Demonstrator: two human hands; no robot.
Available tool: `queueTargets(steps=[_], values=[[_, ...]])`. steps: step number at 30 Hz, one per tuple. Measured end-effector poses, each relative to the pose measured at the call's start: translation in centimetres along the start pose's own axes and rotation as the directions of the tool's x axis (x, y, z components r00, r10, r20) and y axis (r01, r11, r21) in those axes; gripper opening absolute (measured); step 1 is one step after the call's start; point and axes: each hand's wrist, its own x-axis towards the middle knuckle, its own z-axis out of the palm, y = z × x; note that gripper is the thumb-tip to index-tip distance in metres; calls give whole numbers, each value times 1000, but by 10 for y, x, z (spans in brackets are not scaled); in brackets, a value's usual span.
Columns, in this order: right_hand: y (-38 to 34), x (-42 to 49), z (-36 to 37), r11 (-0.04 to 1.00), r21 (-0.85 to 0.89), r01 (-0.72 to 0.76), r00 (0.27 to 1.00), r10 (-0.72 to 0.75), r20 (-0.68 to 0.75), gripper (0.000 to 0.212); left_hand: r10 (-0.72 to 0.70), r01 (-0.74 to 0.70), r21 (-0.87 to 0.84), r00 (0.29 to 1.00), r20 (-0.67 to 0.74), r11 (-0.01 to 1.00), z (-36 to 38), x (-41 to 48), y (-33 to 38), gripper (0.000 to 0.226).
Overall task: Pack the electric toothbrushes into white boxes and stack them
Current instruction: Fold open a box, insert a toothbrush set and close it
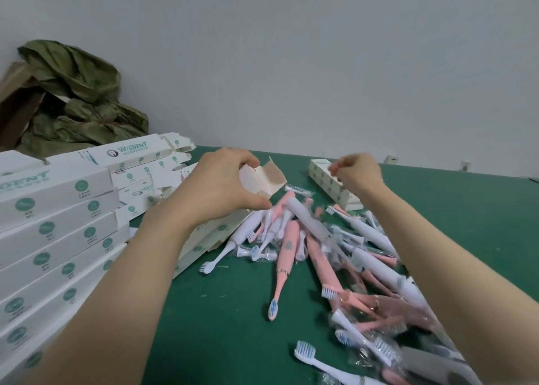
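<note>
My left hand (223,182) grips a white box (264,179) near its far end, whose flaps stand open above the table. My right hand (360,173) hovers to the right of it with fingers curled; whether it pinches anything I cannot tell. Below both hands lies a heap of pink and white electric toothbrushes (335,256) and wrapped brush heads. One pink toothbrush (281,271) lies apart at the heap's left edge. A tall stack of white boxes (55,233) stands at the left.
The green table (221,311) runs to a pale wall. A short stack of boxes (329,184) sits behind my right hand. More loose white boxes (145,163) lie beyond the left stack. Crumpled green bags (75,98) fill the far left corner.
</note>
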Motion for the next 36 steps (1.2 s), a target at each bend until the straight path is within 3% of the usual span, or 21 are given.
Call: queueTargets(steps=[2, 4, 8, 12, 15, 17, 18, 20, 22, 23, 24, 26, 28, 30, 36], values=[[35, 19, 3, 961, -251, -119, 993, 120, -14, 25, 2, -2, 7, 1000, -1, 1000, -2, 0, -2, 64], [64, 24, 7, 914, -371, -166, 984, 178, -3, 26, 4, -4, 7, 1000, -5, 1000, -4, 1, -2, 62], [90, 27, 16, 839, -540, -63, 978, 159, 133, 32, -1, 1, -5, 1000, -4, 1000, -6, 2, -1, 59], [81, 26, 16, 763, -643, 66, 951, 148, 273, 57, -2, 2, 0, 1000, -3, 1000, -7, 0, -2, 57], [58, 15, 8, 744, -659, 113, 966, 73, 248, 48, 1, -1, 9, 1000, 8, 1000, -6, -2, -1, 59], [32, 4, 0, 839, -527, 134, 980, -32, 198, 37, 1, -2, 13, 1000, 9, 1000, -6, -2, -1, 60], [17, -3, -5, 918, -372, 133, 982, -70, 178, 34, 3, -3, 14, 1000, 10, 1000, -5, -1, -1, 60], [-16, -28, -14, 983, 129, 132, 963, -158, 220, 26, 4, -4, 18, 1000, 11, 1000, -4, -1, 0, 61], [-47, -55, -25, 815, 579, 34, 887, -291, 358, 15, 11, -11, 33, 1000, 8, 999, -2, -1, 1, 60], [-58, -68, -28, 747, 664, -8, 832, -363, 418, 11, 15, -16, 35, 1000, 9, 999, -1, -1, 3, 57], [-67, -79, -29, 746, 665, 5, 783, -417, 462, 10, 17, -18, 25, 1000, 11, 1000, 0, -1, 4, 52], [-78, -97, -25, 854, 489, 176, 763, -432, 481, 7, 11, -10, -28, 1000, 11, 1000, 0, -2, 8, 39], [-79, -104, -20, 912, 191, 363, 838, -409, 362, 3, 32, -32, -58, 999, 5, 998, -1, -3, 11, 39], [-75, -103, -20, 903, 11, 429, 874, -418, 250, 10, 55, -55, -28, 998, 7, 998, -1, -3, 14, 48], [-70, -96, -27, 790, -224, 571, 810, -497, 313, 17, 64, -66, 30, 995, 73, 997, 7, -4, 18, 56]])
